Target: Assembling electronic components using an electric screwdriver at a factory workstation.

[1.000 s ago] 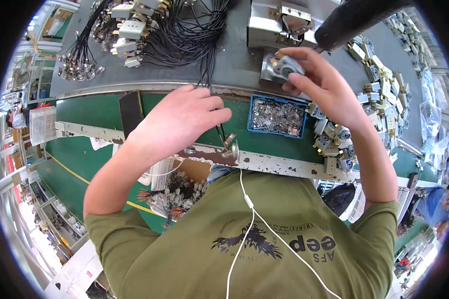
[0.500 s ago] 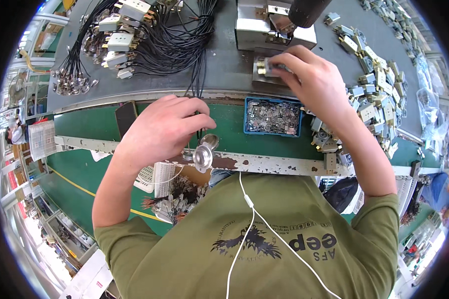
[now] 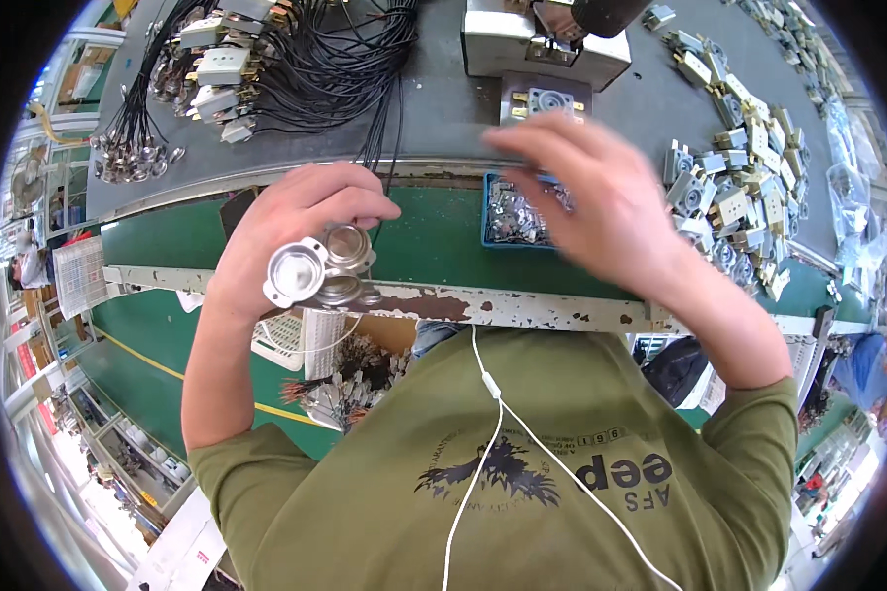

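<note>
My left hand [image 3: 310,212] is closed around black wires that carry several shiny round metal caps [image 3: 297,273] with small ears. The caps dangle below its fingers, over the painted bench edge. My right hand [image 3: 606,202], smeared by motion, is above the blue tray [image 3: 485,212] of small metal pieces, its thumb and forefinger apart with nothing visible between them. Just beyond its fingertips, a grey part with a round raised face and brass terminals [image 3: 550,101] sits on a metal plate [image 3: 512,91] in front of a block-shaped fixture [image 3: 601,64].
A dark cylindrical machine head [image 3: 606,15] hangs over the fixture. Bundled black wires [image 3: 355,79] and white blocks [image 3: 222,65] lie at the back left. Many grey and white blocks [image 3: 729,207] are heaped on the right. A white earphone cable [image 3: 491,384] hangs down my shirt.
My right hand has let go of the grey part on the plate and drawn back toward me over the tray. My left hand has shifted slightly left, and the caps have swung left.
</note>
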`<state>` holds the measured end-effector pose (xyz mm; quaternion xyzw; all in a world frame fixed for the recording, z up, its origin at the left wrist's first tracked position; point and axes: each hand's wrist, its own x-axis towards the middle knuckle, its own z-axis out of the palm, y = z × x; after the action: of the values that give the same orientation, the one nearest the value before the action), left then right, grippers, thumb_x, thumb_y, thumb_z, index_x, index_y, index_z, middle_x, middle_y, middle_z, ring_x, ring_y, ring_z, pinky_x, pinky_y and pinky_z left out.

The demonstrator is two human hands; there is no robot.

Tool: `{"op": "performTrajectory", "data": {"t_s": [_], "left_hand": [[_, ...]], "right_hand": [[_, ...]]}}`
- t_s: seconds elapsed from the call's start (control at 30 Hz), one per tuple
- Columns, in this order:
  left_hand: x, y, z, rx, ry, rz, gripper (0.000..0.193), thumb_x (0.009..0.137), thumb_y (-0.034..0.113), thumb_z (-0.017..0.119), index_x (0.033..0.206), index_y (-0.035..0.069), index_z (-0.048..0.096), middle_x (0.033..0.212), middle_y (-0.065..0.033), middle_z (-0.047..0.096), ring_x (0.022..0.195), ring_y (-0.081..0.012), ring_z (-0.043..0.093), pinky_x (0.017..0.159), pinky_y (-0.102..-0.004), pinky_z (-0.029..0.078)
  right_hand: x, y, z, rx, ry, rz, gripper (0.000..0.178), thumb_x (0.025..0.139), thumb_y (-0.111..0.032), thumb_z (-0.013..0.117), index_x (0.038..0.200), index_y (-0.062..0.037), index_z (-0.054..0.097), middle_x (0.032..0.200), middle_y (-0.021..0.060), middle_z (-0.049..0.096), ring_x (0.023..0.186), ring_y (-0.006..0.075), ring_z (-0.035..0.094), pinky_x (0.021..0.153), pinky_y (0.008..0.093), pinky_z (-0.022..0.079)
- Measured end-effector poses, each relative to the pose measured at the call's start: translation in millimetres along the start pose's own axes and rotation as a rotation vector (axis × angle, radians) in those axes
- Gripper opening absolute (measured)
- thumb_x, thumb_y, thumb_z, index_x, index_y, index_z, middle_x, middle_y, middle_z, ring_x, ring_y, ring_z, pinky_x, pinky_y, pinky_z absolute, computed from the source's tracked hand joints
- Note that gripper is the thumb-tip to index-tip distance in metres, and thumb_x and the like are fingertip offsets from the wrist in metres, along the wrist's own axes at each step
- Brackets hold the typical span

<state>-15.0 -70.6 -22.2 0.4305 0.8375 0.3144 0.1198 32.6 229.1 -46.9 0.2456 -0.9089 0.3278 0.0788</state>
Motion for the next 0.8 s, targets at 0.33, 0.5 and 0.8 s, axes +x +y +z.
{"op": "performTrajectory", "data": {"t_s": [0.33,0.5,0.8], "left_hand": [[2,-7,-12,0.125,-0.066,0.168,0.042,0.072,0.002,0.070,0.113,0.010,0.074,0.113,-0.0062,0.072,0.097,-0.0253,0.067,0.087,-0.0386,0.052],[-2,2,11,0.323,-0.173,0.120,0.047,0.076,0.003,0.066,0.122,0.011,0.074,0.128,0.0017,0.071,0.111,-0.0212,0.063,0.096,-0.0389,0.049],[54,1,15,0.316,0.044,0.168,0.034,0.084,0.004,0.069,0.117,0.010,0.071,0.119,-0.0040,0.071,0.108,-0.0250,0.064,0.095,-0.0424,0.050]], "right_hand": [[15,-51,83,1.618,-0.302,0.851,0.047,0.105,-0.014,0.060,0.145,0.0056,0.044,0.126,0.0115,0.062,0.122,0.0213,0.060,0.106,0.0338,0.048],[-15,-43,18,1.580,-0.232,0.979,0.044,0.110,-0.015,0.050,0.150,-0.0029,0.040,0.091,0.0083,0.064,0.095,0.0205,0.070,0.092,0.0358,0.057],[-27,-32,-16,1.235,-0.445,0.890,0.052,0.108,-0.011,0.049,0.157,-0.0037,0.034,0.086,0.0064,0.068,0.074,0.0126,0.067,0.068,0.0295,0.055]]}}
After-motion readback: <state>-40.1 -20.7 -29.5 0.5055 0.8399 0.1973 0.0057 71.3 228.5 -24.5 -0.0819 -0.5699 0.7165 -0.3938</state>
